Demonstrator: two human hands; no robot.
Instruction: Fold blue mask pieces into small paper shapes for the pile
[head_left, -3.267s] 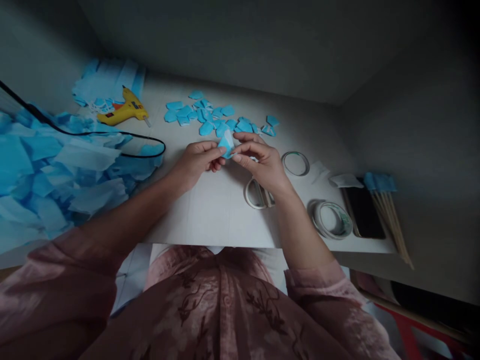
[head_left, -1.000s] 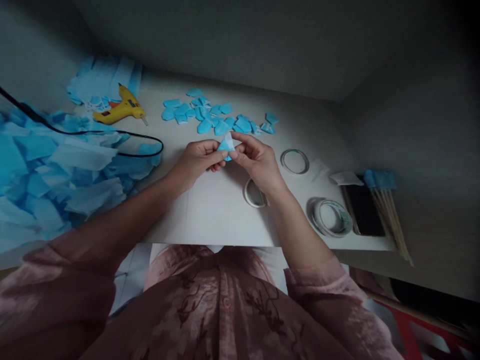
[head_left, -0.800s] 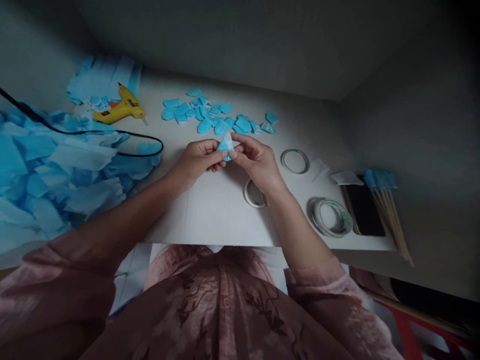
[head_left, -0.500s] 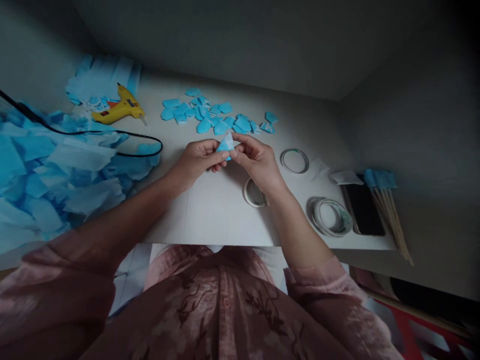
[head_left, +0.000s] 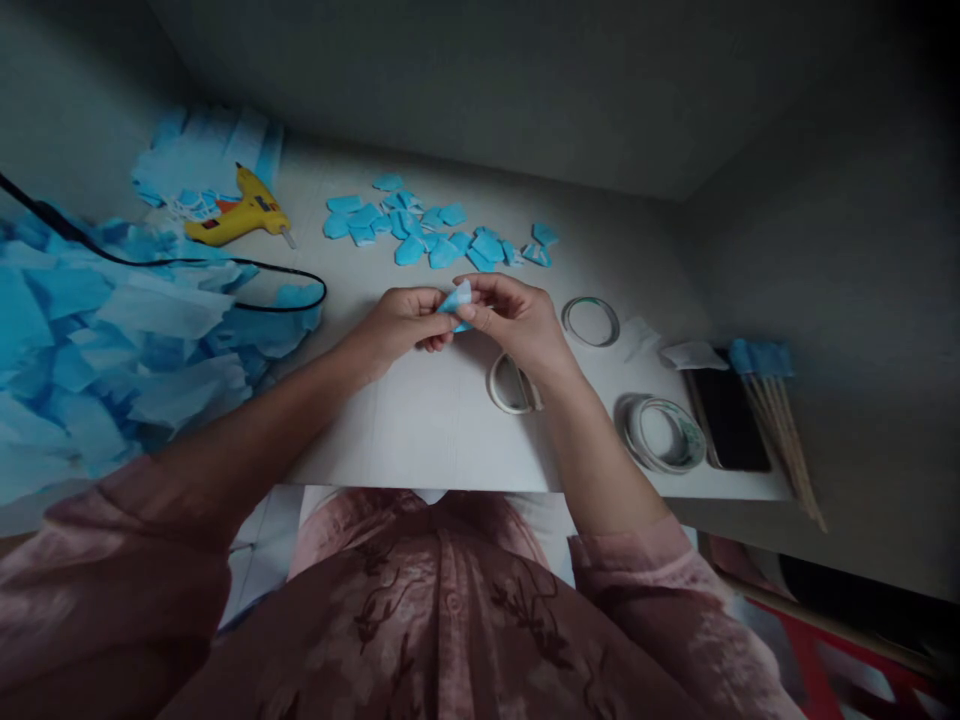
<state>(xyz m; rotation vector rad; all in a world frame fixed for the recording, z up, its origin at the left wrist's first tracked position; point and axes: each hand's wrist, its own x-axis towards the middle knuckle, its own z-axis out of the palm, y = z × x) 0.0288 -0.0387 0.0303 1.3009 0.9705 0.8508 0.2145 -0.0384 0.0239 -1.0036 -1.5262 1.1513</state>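
Note:
Between my two hands is a small folded piece of blue and white fabric (head_left: 454, 299), thin like face-mask material. My left hand (head_left: 405, 328) pinches its left side between thumb and fingers. From the right, my right hand (head_left: 514, 318) grips the same piece, thumb in front and forefinger behind its top. My fingers hide part of it. Just beyond my hands lie several small blue folded pieces (head_left: 409, 250), scattered on the white table (head_left: 405, 430). Under my right wrist sits a tape roll (head_left: 495, 385), partly covered.
A heap of blue and white fabric scraps (head_left: 150, 310) covers the left side. Behind it are a yellow glue gun (head_left: 247, 215), a black cable (head_left: 285, 268) and stacked masks (head_left: 210, 150). Rightward lie a tape ring (head_left: 615, 325), tape rolls (head_left: 697, 440), a phone (head_left: 731, 425) and blue-topped sticks (head_left: 784, 430).
The fabric piece has tilted and narrowed between my fingers, showing less of its face. My right forefinger has shifted slightly left and down over it. Both hands keep their hold.

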